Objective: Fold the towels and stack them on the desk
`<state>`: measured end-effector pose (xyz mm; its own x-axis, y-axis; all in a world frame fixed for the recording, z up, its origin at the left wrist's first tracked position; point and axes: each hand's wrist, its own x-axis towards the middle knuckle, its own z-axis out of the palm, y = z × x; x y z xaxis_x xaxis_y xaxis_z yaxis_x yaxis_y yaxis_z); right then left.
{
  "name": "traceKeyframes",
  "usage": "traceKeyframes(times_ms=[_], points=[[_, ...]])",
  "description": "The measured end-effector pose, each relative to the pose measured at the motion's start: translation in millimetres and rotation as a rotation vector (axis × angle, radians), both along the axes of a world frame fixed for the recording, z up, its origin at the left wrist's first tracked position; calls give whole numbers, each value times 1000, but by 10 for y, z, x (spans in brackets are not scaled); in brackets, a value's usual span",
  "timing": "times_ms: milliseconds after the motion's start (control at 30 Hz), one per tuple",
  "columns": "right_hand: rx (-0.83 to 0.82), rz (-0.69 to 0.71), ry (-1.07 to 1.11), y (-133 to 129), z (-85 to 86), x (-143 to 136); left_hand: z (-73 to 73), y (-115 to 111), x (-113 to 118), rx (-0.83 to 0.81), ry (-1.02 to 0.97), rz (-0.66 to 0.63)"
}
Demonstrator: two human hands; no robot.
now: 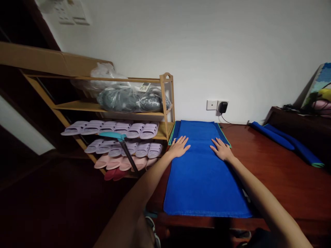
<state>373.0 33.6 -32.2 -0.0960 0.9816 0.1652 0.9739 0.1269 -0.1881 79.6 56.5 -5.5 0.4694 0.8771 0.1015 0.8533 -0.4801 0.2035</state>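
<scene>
A long blue cloth lies flat on the dark red wooden table, its near end reaching the table's front edge. Under its far end, cloth with green edging shows on both sides. My left hand rests on the cloth's left side, fingers spread and palm down. On the right side my right hand lies the same way, fingers stretched out. Neither hand grips anything. A small white tag peeks out by my left hand.
Two rolled or folded blue cloths lie on the table's right part. Left of the table stands a wooden shoe rack with several slippers and a plastic-wrapped bundle. A teal-topped handle rises before it. A black plug sits in the wall.
</scene>
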Motion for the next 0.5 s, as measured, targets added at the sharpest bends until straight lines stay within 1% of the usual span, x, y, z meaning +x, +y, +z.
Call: traceKeyframes(times_ms=[133,267,500], points=[[13,2,-3,-100,12,-5,9,-91,-6,5,-2,-10],[10,6,-6,-262,15,6,14,-225,-16,1,-6,-20],[12,3,0,-688,19,4,21,-595,-32,11,4,-38]])
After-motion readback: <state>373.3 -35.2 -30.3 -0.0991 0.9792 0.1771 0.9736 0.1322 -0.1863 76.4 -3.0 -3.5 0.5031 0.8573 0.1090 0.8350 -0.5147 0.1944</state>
